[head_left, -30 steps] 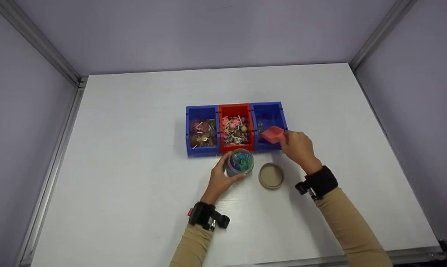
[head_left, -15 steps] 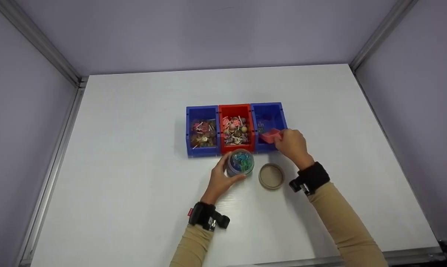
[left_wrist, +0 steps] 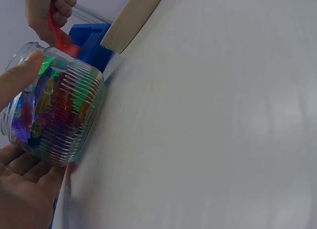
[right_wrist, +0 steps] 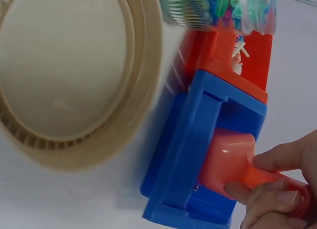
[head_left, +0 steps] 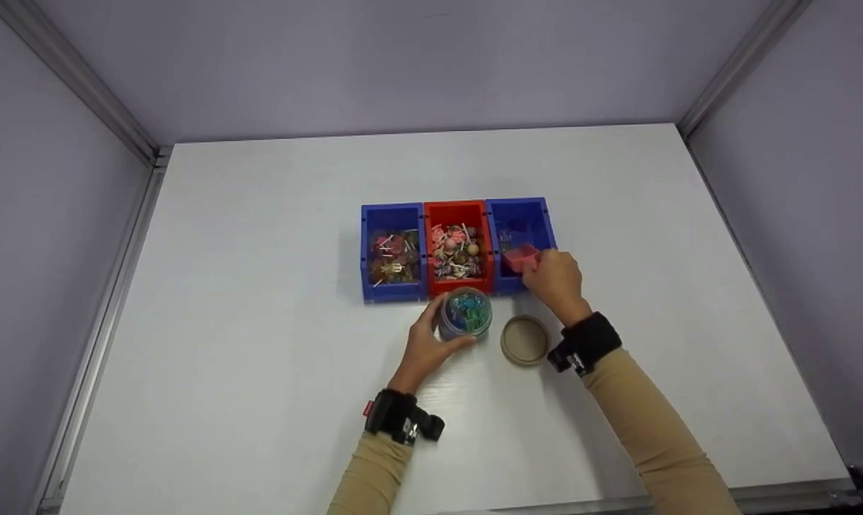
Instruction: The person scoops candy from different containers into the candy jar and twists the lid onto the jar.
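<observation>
My left hand (head_left: 426, 345) grips a clear ribbed jar (left_wrist: 74, 113) of colourful translucent pieces, thumb on one side and fingers on the other. The jar stands in front of the red bin (head_left: 457, 286). My right hand (head_left: 554, 277) holds a small red scoop (right_wrist: 228, 160) by its handle. The scoop's bowl is inside the right blue bin (head_left: 521, 211), where a few small pieces lie. Whether the scoop carries anything is hidden. A beige round lid (head_left: 524, 340) lies upturned on the table, right of the jar.
The left blue bin (head_left: 392, 214) holds wrapped lollipop-like pieces and adjoins the red bin, which contains small lollipops (head_left: 456, 254). All three bins stand in a row on the white table (head_left: 260, 286). Grey walls (head_left: 417, 64) rise behind and at both sides.
My right hand has shifted left and slightly up, bringing the scoop down into the right blue bin. My left hand and the jar have stayed in place.
</observation>
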Motion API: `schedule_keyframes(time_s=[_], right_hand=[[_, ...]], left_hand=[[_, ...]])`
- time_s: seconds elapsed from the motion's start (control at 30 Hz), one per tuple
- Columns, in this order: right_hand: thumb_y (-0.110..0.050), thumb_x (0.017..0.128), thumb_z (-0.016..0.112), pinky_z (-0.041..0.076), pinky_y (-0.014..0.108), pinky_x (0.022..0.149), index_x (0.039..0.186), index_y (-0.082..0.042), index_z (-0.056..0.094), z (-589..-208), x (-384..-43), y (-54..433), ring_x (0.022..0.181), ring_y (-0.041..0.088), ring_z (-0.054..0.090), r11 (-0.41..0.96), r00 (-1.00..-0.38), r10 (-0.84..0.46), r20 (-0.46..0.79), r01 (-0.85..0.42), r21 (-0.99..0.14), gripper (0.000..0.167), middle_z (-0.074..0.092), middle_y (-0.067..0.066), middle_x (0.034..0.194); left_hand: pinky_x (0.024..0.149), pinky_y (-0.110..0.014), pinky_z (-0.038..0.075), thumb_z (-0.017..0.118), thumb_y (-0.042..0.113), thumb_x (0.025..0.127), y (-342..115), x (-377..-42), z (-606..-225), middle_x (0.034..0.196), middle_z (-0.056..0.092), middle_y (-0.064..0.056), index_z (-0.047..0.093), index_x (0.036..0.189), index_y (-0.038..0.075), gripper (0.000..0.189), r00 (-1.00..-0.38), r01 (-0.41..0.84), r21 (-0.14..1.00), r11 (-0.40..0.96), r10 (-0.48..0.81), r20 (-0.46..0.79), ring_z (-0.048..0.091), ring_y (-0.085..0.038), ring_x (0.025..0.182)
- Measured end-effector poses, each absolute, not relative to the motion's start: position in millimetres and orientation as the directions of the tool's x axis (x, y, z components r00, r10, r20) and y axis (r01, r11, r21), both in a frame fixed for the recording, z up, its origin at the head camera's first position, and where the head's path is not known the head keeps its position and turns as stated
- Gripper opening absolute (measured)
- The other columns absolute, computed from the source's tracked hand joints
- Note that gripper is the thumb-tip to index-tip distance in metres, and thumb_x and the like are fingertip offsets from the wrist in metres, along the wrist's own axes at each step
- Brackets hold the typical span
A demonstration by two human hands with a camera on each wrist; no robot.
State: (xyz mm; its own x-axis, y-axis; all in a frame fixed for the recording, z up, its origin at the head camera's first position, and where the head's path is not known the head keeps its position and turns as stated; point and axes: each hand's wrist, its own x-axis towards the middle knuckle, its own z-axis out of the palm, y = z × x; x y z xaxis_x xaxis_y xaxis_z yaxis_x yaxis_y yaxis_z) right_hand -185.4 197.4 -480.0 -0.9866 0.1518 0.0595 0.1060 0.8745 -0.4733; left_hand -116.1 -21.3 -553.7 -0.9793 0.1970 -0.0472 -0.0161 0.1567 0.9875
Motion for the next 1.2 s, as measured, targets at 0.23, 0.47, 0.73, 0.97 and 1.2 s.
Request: schedule_keyframes(time_s=[0.23,0.47,0.73,0.97,1.2], right_hand=[[-0.017,0.082,0.060,0.052,0.055,0.062,0.055,-0.010,0.047,-497,-190,193,0.066,0.038,0.063,0.854,-0.976,0.206,0.072,0.143,-0.500,0.031,0.067,0.025,0.071],[-0.019,0.083,0.060,0.052,0.058,0.068,0.067,0.002,0.064,-506,-196,195,0.077,0.046,0.067,0.852,-0.974,0.217,0.067,0.155,-0.499,0.027,0.070,0.031,0.081],[-0.018,0.086,0.058,0.051,0.059,0.067,0.071,0.006,0.064,-513,-199,194,0.076,0.047,0.067,0.845,-0.973,0.225,0.058,0.165,-0.508,0.029,0.069,0.032,0.081],[-0.020,0.090,0.056,0.054,0.057,0.067,0.076,0.007,0.065,-512,-202,191,0.077,0.045,0.068,0.877,-0.981,0.192,0.033,0.157,-0.454,0.032,0.069,0.031,0.083],[-0.021,0.091,0.055,0.054,0.057,0.065,0.071,0.007,0.064,-512,-202,191,0.075,0.044,0.068,0.893,-0.978,0.203,0.056,0.161,-0.420,0.035,0.070,0.031,0.081]], left_hand=[[0.119,-0.042,0.034,0.083,0.019,0.074,-22,-117,-558,0.152,0.039,-0.021,0.036,0.147,0.002,0.089,-0.977,-0.036,0.985,0.169,0.201,-0.070,0.035,-0.036,0.144],[0.119,-0.042,0.034,0.085,0.021,0.072,-21,-118,-558,0.152,0.040,-0.021,0.037,0.146,0.003,0.090,-0.977,-0.054,0.981,0.185,0.191,-0.090,0.036,-0.036,0.144],[0.119,-0.042,0.034,0.085,0.021,0.072,-22,-117,-558,0.152,0.039,-0.022,0.037,0.146,0.002,0.090,-0.978,-0.049,0.984,0.173,0.190,-0.083,0.036,-0.036,0.144],[0.119,-0.042,0.033,0.085,0.021,0.072,-22,-117,-558,0.152,0.039,-0.021,0.037,0.146,0.001,0.090,-0.979,-0.051,0.983,0.175,0.186,-0.084,0.035,-0.035,0.144],[0.119,-0.041,0.034,0.084,0.020,0.073,-22,-116,-556,0.152,0.039,-0.020,0.036,0.147,0.002,0.090,-0.975,-0.054,0.980,0.190,0.201,-0.092,0.035,-0.034,0.144]])
